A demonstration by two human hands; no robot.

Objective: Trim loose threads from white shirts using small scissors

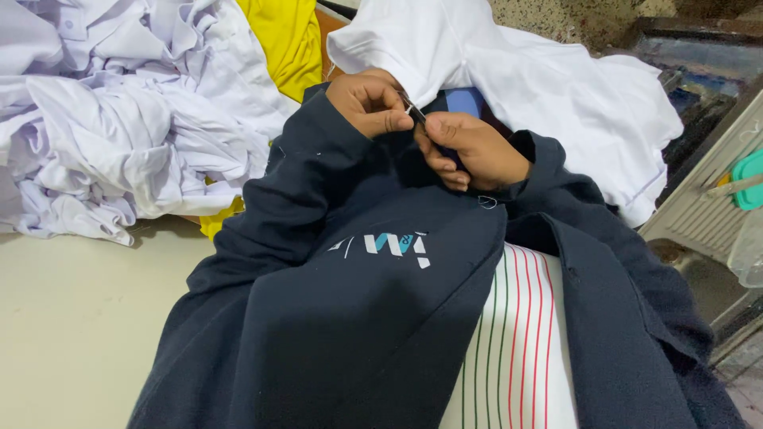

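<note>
Hands meet above a navy jacket [350, 318] draped across the lap: left hand [369, 103] pinches a small clipper [414, 111], right hand [473, 149] grips the fabric taut, likely steadying it. White shirts [119, 119] heap on the worktop [71, 318].

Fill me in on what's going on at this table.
A person has a dark navy garment draped over the lap and table. The left hand and right hand meet above it, pinching a small thin metal tool between the fingertips. A white shirt lies behind the hands, and a heap of white clothes sits at the left.
</note>
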